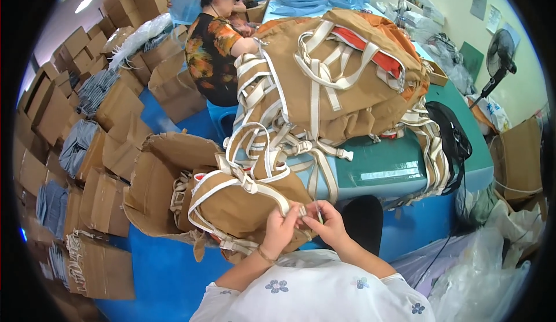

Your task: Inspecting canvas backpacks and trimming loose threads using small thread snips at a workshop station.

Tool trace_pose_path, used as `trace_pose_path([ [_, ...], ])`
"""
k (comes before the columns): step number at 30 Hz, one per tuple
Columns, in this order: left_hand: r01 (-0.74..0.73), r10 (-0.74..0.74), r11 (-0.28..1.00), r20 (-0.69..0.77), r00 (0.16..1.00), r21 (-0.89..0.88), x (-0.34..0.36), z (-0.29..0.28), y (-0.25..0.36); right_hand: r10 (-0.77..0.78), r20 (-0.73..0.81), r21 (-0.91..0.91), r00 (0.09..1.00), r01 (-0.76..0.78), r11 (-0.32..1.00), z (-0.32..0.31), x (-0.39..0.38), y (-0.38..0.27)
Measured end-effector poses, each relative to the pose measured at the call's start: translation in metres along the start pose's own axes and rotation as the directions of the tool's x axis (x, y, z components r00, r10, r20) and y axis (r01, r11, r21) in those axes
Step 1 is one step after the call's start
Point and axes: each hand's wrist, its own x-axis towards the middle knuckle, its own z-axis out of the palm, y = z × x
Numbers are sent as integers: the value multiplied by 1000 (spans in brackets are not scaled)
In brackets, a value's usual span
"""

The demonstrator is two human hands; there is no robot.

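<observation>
A tan bag [231, 203] with white webbing trim lies in front of me, at the mouth of an open carton. From its top a white strap [271, 193] runs to my left hand [281, 226], which pinches it near its end. My right hand [330, 224] is closed close beside the left, fingertips almost touching. Between its fingers shows a small thin tool [319, 213] with a greenish part; its exact kind is too small to tell. Both hands are over the bag's right edge, just before my body.
A heap of tan bags [347, 84] with white straps covers much of the green-topped table [382, 168]. A brown carton [165, 171] stands left of me. Black straps [452, 142] hang at the table's right, near a fan [499, 61]. A person [214, 50] sits beyond, left; cartons line the left side.
</observation>
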Motion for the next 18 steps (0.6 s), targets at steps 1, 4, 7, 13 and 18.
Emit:
trace_pose_path([
  [1, -7, 7, 1000, -27, 1000, -20, 3, -1, -1, 22, 13, 49, 1000, -23, 999, 3, 0, 0],
  [4, 19, -21, 999, -58, 998, -36, 12, 0, 1, 103, 1, 172, 995, -102, 980, 3, 10, 1],
  [7, 33, -33, 990, -1, 999, -136, 16, 6, 15, 160, 5, 276, 987, -155, 948, 0, 17, -25],
  [13, 121, -104, 963, 85, 991, -239, 25, 4, 14, 268, -10, 350, 963, -248, 904, -8, 22, -16],
  [18, 127, -112, 969, 78, 991, -213, 19, 4, 14, 268, -26, 340, 963, -244, 908, -8, 20, -10],
])
